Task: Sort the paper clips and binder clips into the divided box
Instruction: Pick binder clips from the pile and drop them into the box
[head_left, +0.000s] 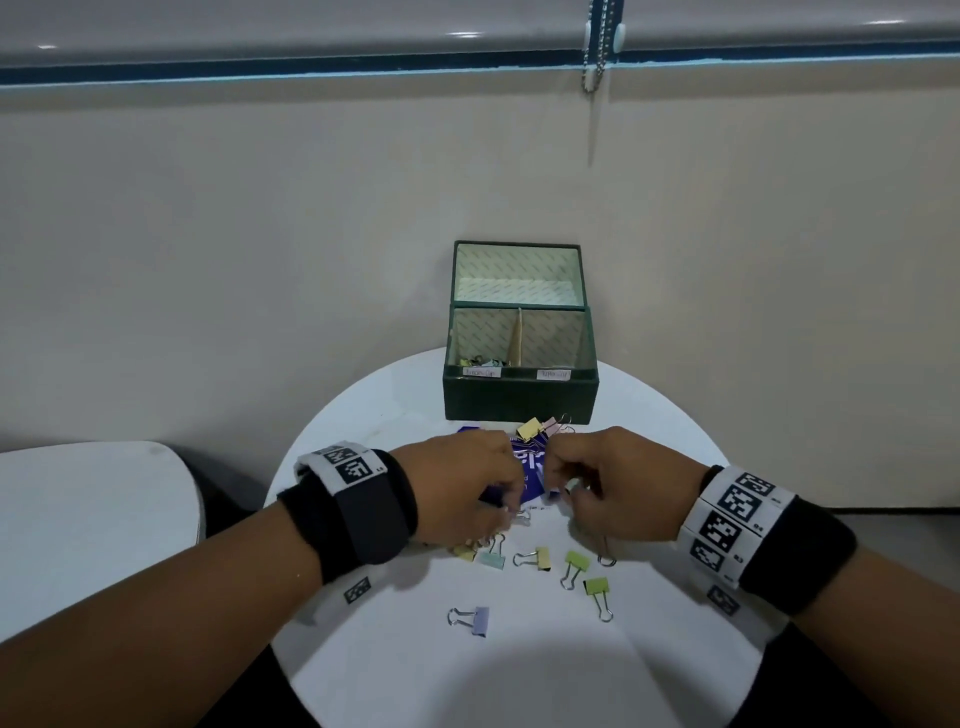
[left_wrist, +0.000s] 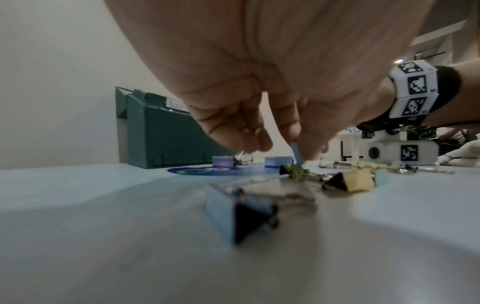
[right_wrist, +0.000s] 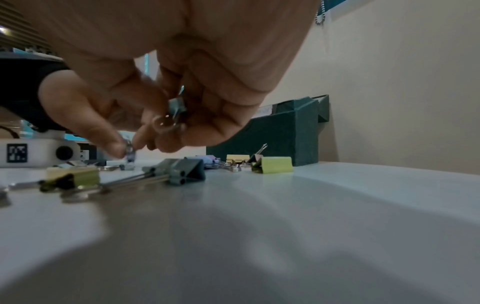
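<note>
Looks like office: round white tabletop (head_left: 363, 415) under hands, plain beige wall (head_left: 260, 234) beyond hands, roller blind (head_left: 311, 26) with bead chain (head_left: 597, 52) above.

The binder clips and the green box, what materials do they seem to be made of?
Binder clips: probably painted sheet metal in pastel colours, with bare shiny wire handles. Green box: likely cardboard with a matte textured covering; pale patterned paper lines the inside.
</note>
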